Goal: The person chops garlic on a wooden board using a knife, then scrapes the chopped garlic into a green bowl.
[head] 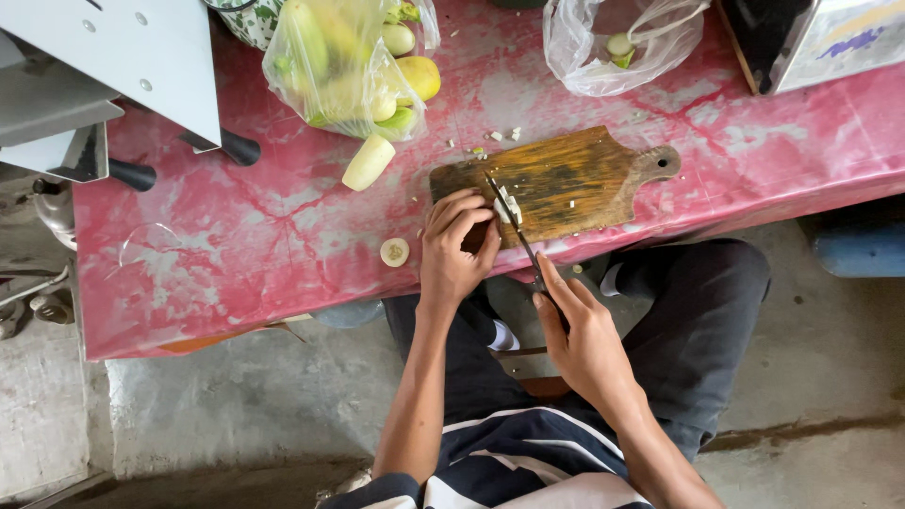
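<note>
Left hand (455,247): fingers curled, tips pressed down on small pale vegetable pieces (510,207) on the board.
Right hand (580,330): closed round a knife handle, forefinger laid along the top; at 5 o'clock from the left hand, apart from it.
Knife (512,222): thin dark blade, tip toward 11 o'clock, lying against the pale pieces.
Cutting board (556,179): worn wood, handle with hole at 3 o'clock, near the table's front edge.
Round slice (394,252): on the pink tablecloth (236,245), 9 o'clock of the left hand.
Peeled pale chunk (368,162): 10 o'clock of the board.
Clear bag of green-yellow vegetables (344,66): 11 o'clock.
Second clear bag (622,42): 1 o'clock, holding scraps.
</note>
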